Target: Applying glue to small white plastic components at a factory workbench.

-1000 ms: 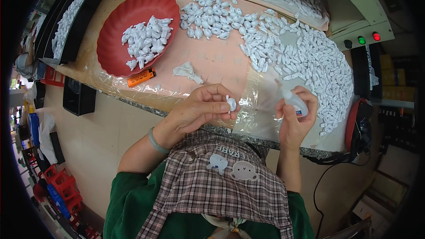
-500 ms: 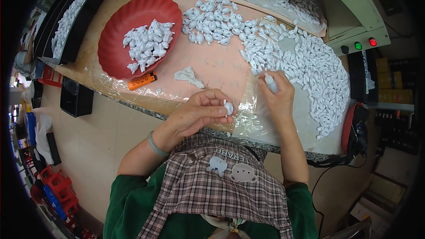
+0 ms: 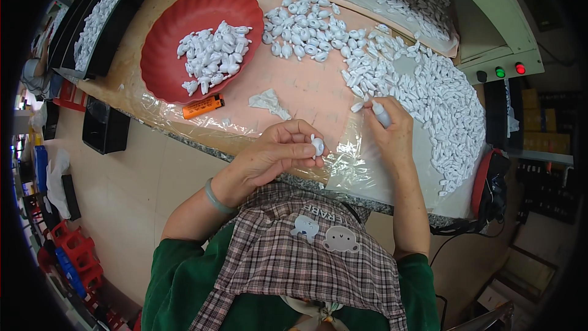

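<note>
Between thumb and fingers, my left hand (image 3: 285, 150) pinches a small white plastic figure part (image 3: 318, 145), rounded with little protrusions. My right hand (image 3: 392, 129) is closed around a small translucent squeeze bottle (image 3: 381, 114). A small oval white piece (image 3: 357, 107) shows at its thumb and fingertip, beside the spread of loose pieces. Those slim white pieces (image 3: 450, 110) cover the right of the table. Rounder white parts (image 3: 300, 27) lie in a cluster at the back. A red scalloped bowl (image 3: 160, 49) at the left holds a heap of white figures (image 3: 214, 55).
An orange box-shaped item (image 3: 203, 106) and a crumpled white tissue (image 3: 269, 103) lie in front of the bowl. Black trays (image 3: 122, 24) of white pieces stand far left. A green machine housing (image 3: 520, 30) with lit buttons borders the back right. A red-black pouch (image 3: 487, 178) is at the right edge.
My right hand now has an oval white piece at its fingertips, picked from the edge of the pile. My left hand keeps its part in nearly the same place. The view has shifted slightly.
</note>
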Demonstrator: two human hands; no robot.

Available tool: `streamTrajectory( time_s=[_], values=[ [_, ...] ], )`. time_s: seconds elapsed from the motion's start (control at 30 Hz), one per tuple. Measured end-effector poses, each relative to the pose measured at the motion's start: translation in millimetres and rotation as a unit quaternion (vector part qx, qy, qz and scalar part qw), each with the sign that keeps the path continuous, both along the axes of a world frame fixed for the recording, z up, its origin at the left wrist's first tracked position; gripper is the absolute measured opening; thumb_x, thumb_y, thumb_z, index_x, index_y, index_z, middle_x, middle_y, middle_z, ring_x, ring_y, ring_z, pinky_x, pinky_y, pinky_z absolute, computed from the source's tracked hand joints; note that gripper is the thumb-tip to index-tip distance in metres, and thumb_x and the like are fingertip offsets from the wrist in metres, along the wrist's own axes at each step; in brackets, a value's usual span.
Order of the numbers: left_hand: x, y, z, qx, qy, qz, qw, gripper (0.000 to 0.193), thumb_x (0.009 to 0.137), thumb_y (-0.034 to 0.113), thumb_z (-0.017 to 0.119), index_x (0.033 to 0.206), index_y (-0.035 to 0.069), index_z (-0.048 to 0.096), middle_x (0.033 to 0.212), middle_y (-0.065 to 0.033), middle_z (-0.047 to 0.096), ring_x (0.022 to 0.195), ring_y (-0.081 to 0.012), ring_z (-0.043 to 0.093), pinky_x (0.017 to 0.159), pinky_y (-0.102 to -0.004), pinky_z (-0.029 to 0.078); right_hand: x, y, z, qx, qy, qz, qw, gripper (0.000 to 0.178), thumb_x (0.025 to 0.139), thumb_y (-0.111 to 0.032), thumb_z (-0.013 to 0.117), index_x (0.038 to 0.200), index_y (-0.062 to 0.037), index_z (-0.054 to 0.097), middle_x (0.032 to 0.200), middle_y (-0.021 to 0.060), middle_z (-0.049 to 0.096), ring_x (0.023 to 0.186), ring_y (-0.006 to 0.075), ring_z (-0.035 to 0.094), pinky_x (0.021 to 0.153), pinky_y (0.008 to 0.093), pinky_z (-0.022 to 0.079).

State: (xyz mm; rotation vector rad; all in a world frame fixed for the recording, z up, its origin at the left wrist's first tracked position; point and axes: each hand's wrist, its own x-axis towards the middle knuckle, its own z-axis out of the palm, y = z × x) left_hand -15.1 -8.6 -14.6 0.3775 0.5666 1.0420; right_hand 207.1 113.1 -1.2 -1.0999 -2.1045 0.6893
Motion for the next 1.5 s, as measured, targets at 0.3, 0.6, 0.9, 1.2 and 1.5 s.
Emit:
streamTrajectory(
  time_s=[0.3, 0.6, 0.9, 1.2, 1.5],
  values=[
    [-4.3, -5.2, -1.9, -0.010, 0.007, 0.010, 1.000, 0.022, 0.088, 0.004, 0.061, 0.109, 0.002, 0.057, 0.101, -0.0129, 0.065, 0.087, -0.0175, 0.067, 0.078, -0.0245, 0.055, -18.6, -11.2, -1.5, 0.043, -0.189, -0.095, 0.976, 0.026, 0.078, -0.022, 0.073, 0.091, -0.0009, 0.063, 0.074, 0.0156, 0.064, 0.068, 0.0340, 0.064, 0.058, 0.0396, 0.050],
    [-9.3, -9.1, -0.3, -0.009, 0.010, 0.036, 0.999, 0.023, 0.087, 0.004, 0.061, 0.110, 0.002, 0.057, 0.100, -0.0120, 0.065, 0.087, -0.0172, 0.067, 0.078, -0.0248, 0.055, -32.8, -12.3, -6.7, 0.122, -0.011, 0.024, 0.992, 0.017, 0.078, -0.005, 0.072, 0.090, 0.0020, 0.063, 0.073, 0.0089, 0.062, 0.058, 0.0228, 0.060, 0.055, 0.0307, 0.047],
    [-3.3, -7.1, 5.0, 0.013, 0.087, 0.065, 0.994, 0.020, 0.086, 0.003, 0.063, 0.106, 0.000, 0.058, 0.096, -0.0101, 0.065, 0.084, -0.0161, 0.065, 0.076, -0.0251, 0.054, -22.2, -58.1, 29.6, -0.317, 0.164, 0.060, 0.932, 0.013, 0.080, 0.000, 0.070, 0.092, -0.0007, 0.064, 0.080, 0.0021, 0.063, 0.062, 0.0047, 0.054, 0.054, 0.0184, 0.043],
    [4.3, -8.3, 10.8, 0.060, 0.158, 0.044, 0.985, 0.020, 0.086, 0.003, 0.065, 0.104, 0.000, 0.058, 0.093, -0.0092, 0.065, 0.084, -0.0153, 0.066, 0.077, -0.0256, 0.054, -20.3, -72.8, 25.0, -0.286, 0.161, 0.084, 0.941, 0.012, 0.079, -0.002, 0.072, 0.088, -0.0001, 0.065, 0.079, 0.0021, 0.063, 0.063, 0.0046, 0.053, 0.056, 0.0188, 0.042],
    [7.8, -9.9, 13.9, 0.079, 0.202, 0.020, 0.976, 0.023, 0.081, -0.001, 0.068, 0.102, -0.002, 0.059, 0.093, -0.0083, 0.066, 0.085, -0.0136, 0.065, 0.078, -0.0239, 0.053, -14.3, -78.6, 14.9, -0.282, 0.172, 0.089, 0.940, 0.014, 0.078, -0.003, 0.074, 0.084, -0.0008, 0.061, 0.079, 0.0042, 0.064, 0.062, 0.0056, 0.055, 0.055, 0.0199, 0.044]
  ],
)
